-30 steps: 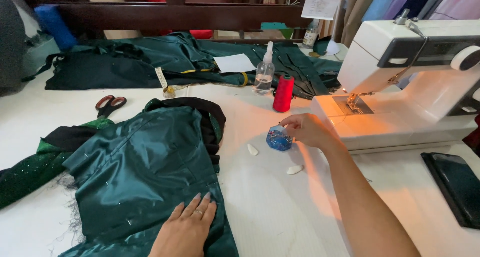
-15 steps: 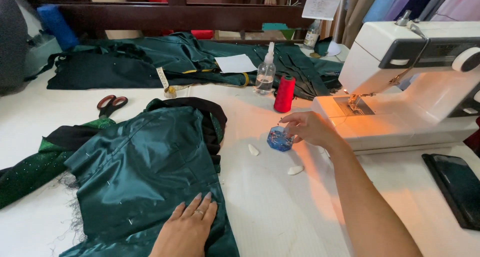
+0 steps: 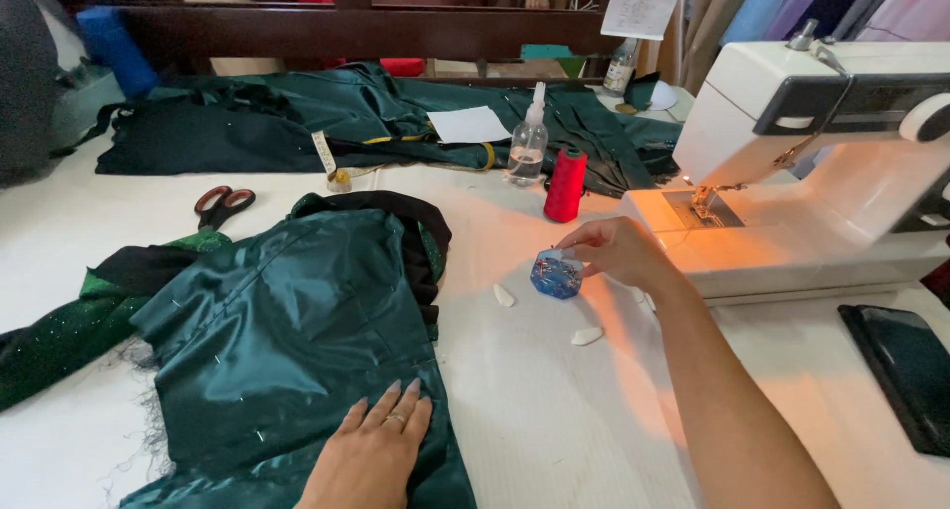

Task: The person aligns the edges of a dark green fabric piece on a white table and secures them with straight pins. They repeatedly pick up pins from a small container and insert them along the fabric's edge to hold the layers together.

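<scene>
One right hand (image 3: 618, 252) touches blue pin box (image 3: 556, 275) beside red spool (image 3: 565, 185).

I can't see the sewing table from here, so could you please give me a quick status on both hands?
Left hand flat on green satin garment. Right hand fingertips at blue pin box. Chalk pieces beside it, nothing blocking.

Count: one sewing machine (image 3: 821, 163), one red thread spool (image 3: 565, 185), one spray bottle (image 3: 527, 145), one pair of scissors (image 3: 223, 205), two chalk pieces (image 3: 504, 295), one blue pin box (image 3: 556, 274).
</scene>
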